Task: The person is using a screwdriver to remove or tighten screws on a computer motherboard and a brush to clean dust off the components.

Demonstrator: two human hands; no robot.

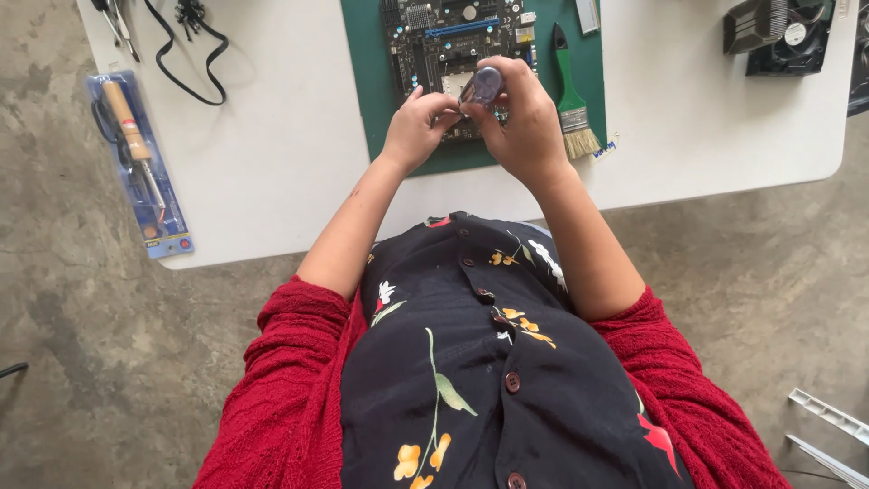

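both hands over black circuit board (pixel 453 36) on green mat (pixel 362 72), white counter (pixel 272 154). right hand (pixel 525 118) grasping translucent purple screwdriver handle (pixel 485 86); left hand (pixel 418 125) pinching near its tip. green-handled bristle brush (pixel 570 95) just right; packaged wooden-handled soldering iron (pixel 136 154) far left.

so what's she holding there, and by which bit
The right hand grips a screwdriver around its translucent purple handle; the left hand pinches near its lower end, hidden by the fingers, above the motherboard.

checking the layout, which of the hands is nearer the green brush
Right. The right hand sits just beside the green brush, almost touching its handle. The left hand is farther off, on the right hand's other side.
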